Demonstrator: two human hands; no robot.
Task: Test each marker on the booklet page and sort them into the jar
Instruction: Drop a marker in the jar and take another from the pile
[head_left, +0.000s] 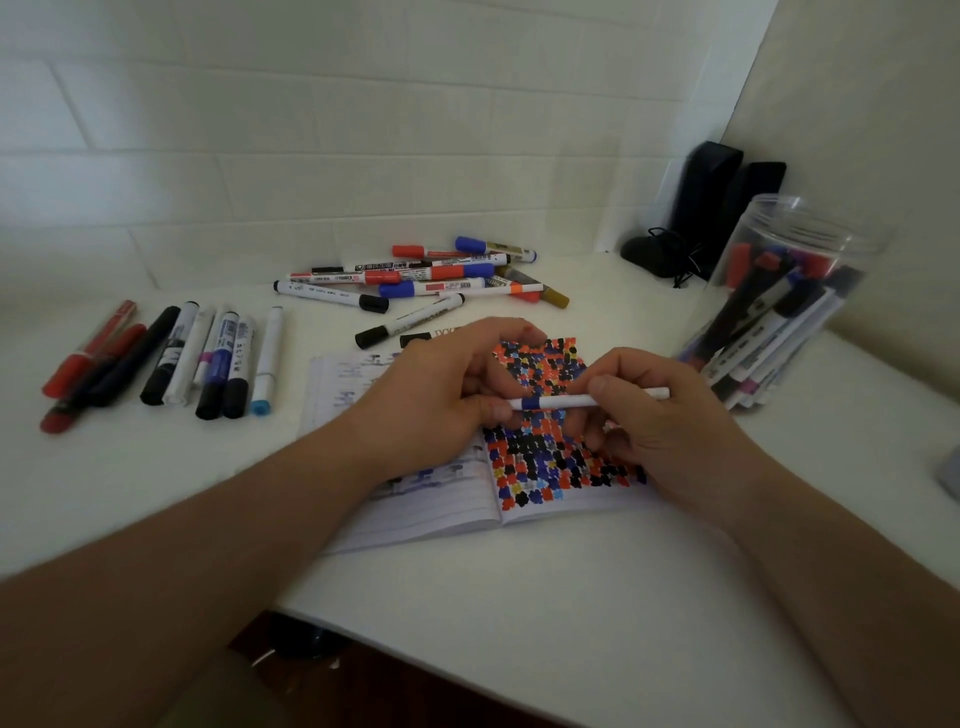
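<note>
While both hands hover over the booklet (441, 499), a white marker (571, 401) lies level between them. Left hand (441, 395) pinches its blue-banded end; right hand (654, 410) holds the barrel in a narrow grip. Jar (779, 291) stands right, part filled.

The left hand (447, 384) covers the left end of the thin white marker (571, 401), so its tip or cap there cannot be seen. Both hands hide the middle of the booklet (431, 514) and part of its coloured page. Print on the far pile of markers (415, 275) is too small to read. In the clear jar (779, 306) at the right, markers overlap and cannot be counted. Two dark objects (722, 208) in the far corner are too dim to identify. The right forearm (857, 571) is cut off by the frame edge.
</note>
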